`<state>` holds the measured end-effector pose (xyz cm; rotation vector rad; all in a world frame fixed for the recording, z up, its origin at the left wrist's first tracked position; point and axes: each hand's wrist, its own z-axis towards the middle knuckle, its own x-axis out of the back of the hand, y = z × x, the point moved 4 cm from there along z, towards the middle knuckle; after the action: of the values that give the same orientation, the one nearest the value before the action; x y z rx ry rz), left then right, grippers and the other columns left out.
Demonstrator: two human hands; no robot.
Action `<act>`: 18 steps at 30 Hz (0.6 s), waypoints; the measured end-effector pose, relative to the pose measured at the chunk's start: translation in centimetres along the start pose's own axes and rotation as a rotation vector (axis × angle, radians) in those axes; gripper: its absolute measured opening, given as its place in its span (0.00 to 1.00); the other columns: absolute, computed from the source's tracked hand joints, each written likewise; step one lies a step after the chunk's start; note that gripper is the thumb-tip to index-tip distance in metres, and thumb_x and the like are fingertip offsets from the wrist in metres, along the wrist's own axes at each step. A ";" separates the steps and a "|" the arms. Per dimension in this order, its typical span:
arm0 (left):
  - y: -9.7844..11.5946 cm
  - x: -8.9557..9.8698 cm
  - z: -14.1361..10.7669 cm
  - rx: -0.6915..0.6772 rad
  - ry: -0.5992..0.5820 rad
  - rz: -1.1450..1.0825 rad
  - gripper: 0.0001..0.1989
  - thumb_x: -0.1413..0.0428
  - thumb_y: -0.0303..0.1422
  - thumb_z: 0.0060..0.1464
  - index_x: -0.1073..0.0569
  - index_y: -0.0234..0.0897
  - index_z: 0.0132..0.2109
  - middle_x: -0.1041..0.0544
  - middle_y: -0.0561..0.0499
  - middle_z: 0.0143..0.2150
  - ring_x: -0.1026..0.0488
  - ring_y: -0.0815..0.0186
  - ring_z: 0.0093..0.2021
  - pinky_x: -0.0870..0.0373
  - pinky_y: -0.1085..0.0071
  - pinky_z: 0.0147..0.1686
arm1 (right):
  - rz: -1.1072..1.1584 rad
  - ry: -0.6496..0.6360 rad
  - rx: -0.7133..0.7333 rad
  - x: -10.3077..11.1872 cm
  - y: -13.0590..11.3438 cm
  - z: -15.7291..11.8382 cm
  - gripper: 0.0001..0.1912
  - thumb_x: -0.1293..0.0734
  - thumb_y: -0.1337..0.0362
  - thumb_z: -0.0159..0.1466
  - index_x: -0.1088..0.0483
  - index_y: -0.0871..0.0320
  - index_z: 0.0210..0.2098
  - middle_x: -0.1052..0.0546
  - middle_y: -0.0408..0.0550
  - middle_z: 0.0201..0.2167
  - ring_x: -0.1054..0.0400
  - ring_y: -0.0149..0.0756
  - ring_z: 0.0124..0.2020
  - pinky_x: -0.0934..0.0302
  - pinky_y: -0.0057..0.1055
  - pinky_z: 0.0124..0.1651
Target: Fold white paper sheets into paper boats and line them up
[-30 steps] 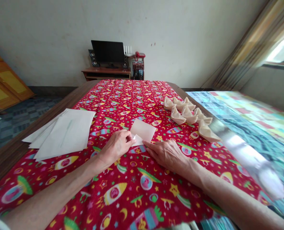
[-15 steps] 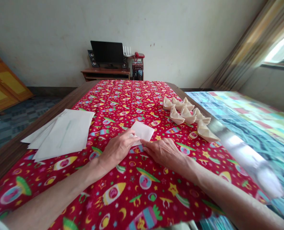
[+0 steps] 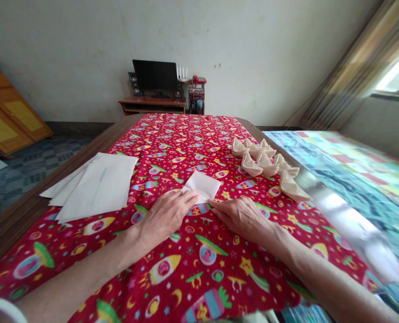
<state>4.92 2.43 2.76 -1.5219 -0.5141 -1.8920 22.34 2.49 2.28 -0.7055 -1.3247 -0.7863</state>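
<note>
Left hand (image 3: pixel 167 213): shifted vs. earlier frame; fingers were bent w/ a raised white flap at the tips, now straighter & laid over the sheet, flap no longer seen standing.
Small sheet: white, four-sided, smooth folded paper (image 3: pixel 204 185); on red fleece-like cloth w/ rockets & stars (image 3: pixel 132 273), mid-table, straight ahead btwn the hands.
Sheet axis: far edge slants, L end farther off, R end closer in; near-L part under fingers, so long axis can't be told.
Nearer hand: left, overlapping near-L side; right hand (image 3: pixel 241 215) only at near-R corner, index tip apparently touching.
Grip: L fingers together, approx. flat, thumb hidden, can't tell if pinching. R index extended, others bent under; can't tell if anything's held.
L side: fanned stack of larger white paper sheets (image 3: pixel 98 188), well apart from sheet.
R side: cream, pointed, boat-like folded-paper pieces (image 3: pixel 267 164), grouped by cloth's edge, beyond R hand.
Table: dark brown wood (image 3: pixel 17 224), bare along L border.
</note>
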 end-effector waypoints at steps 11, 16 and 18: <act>0.0 0.2 -1.5 0.012 -0.091 0.052 0.25 0.58 0.25 0.59 0.42 0.42 0.63 0.39 0.51 0.64 0.35 0.64 0.56 0.41 0.66 0.55 | 0.009 -0.002 -0.007 0.0 0.1 0.1 0.19 0.49 0.57 0.70 0.30 0.49 0.49 0.22 0.46 0.26 0.30 0.31 0.23 0.59 0.28 0.25; -1.3 -0.6 -3.6 0.015 -0.079 0.072 0.26 0.60 0.23 0.59 0.42 0.40 0.63 0.43 0.53 0.66 0.40 0.66 0.61 0.43 0.68 0.58 | 0.003 0.014 0.011 0.0 0.0 0.0 0.19 0.49 0.57 0.70 0.30 0.49 0.49 0.22 0.46 0.25 0.31 0.31 0.23 0.59 0.28 0.24; -1.7 -0.8 -4.6 0.014 -0.080 0.069 0.26 0.60 0.22 0.59 0.42 0.41 0.63 0.44 0.55 0.66 0.42 0.67 0.62 0.43 0.70 0.58 | -0.004 0.017 0.010 0.0 0.0 0.0 0.19 0.49 0.57 0.69 0.29 0.50 0.49 0.22 0.46 0.25 0.30 0.31 0.23 0.59 0.29 0.24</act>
<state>0.56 0.82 1.02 -1.5904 -0.5027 -1.7775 22.33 2.46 2.30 -0.6875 -1.3137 -0.7867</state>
